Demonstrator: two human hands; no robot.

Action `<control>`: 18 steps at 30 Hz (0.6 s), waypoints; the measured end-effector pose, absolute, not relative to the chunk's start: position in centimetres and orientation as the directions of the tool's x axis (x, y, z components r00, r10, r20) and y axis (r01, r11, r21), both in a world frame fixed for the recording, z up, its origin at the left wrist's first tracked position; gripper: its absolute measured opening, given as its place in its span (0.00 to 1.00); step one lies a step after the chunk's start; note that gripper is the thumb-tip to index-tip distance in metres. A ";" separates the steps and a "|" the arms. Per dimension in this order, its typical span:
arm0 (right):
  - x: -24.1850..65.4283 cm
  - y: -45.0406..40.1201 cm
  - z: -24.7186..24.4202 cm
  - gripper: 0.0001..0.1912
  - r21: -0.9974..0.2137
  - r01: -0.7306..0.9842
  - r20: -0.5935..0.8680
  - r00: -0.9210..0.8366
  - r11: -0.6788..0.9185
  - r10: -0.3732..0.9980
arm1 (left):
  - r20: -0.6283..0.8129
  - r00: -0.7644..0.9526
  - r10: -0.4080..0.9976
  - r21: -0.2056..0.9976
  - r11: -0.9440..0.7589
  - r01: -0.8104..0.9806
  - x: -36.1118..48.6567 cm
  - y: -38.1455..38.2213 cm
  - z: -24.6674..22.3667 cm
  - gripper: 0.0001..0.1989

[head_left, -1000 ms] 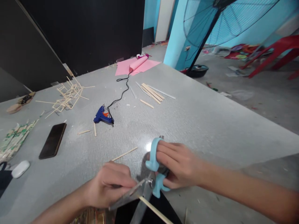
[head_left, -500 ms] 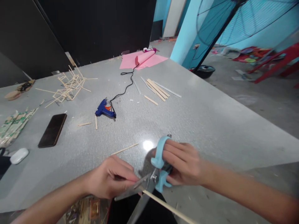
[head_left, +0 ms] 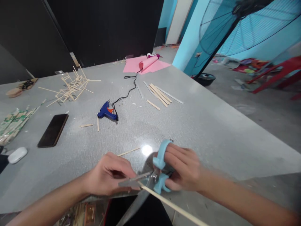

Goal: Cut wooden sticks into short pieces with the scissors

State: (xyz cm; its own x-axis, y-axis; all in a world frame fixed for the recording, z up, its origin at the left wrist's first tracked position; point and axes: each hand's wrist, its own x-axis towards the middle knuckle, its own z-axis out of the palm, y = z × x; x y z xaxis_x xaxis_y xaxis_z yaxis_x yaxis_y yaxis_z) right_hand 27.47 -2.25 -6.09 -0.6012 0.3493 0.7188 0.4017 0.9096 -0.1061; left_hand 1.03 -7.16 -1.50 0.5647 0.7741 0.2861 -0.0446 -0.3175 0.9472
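Observation:
My left hand (head_left: 115, 175) pinches one end of a thin wooden stick (head_left: 171, 204), which runs down to the right past the table's front edge. In my right hand (head_left: 183, 166) are scissors (head_left: 161, 155) with light blue handles, fingers wrapped through the loops. The scissor blades are parted, with the stick lying between them close to my left fingertips. Another thin stick (head_left: 129, 152) rests on the table just beyond my left hand. Part of the held stick's end is hidden by my fingers.
On the grey table (head_left: 211, 135) lie a blue glue gun (head_left: 107, 112) with a black cord, a phone (head_left: 53, 130), a white case (head_left: 18, 155), wrapped sticks (head_left: 16, 124), a stick structure (head_left: 72, 86), loose sticks (head_left: 161, 94) and pink paper (head_left: 148, 64). A fan (head_left: 221, 47) stands behind.
My view has tilted and shifted slightly. The scissors and the stick keep nearly the same place against each other, blades still apart around the stick.

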 end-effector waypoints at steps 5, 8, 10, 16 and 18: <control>27.8 -2.5 -5.7 0.04 -0.080 0.387 0.721 -0.613 0.918 0.322 | 0.367 0.569 0.736 0.904 -0.426 -0.032 1.0 -7.0 -1.5 0.08; 27.8 -2.6 -5.0 0.04 -0.075 0.379 0.720 -0.619 0.922 0.314 | 0.379 0.587 0.716 0.891 -0.453 -0.022 0.9 -7.0 -1.5 0.10; 27.8 -2.6 -4.6 0.05 -0.064 0.375 0.714 -0.630 0.925 0.305 | 0.376 0.600 0.706 0.888 -0.459 -0.017 0.9 -6.9 -1.5 0.11; 28.0 -2.6 -3.8 0.05 -0.009 0.384 0.695 -0.662 0.923 0.282 | 0.388 0.625 0.678 0.864 -0.504 0.010 0.8 -6.9 -1.5 0.13; 28.0 -2.6 -3.8 0.05 0.001 0.384 0.704 -0.656 0.923 0.272 | 0.389 0.630 0.672 0.854 -0.519 0.026 0.8 -6.8 -1.6 0.13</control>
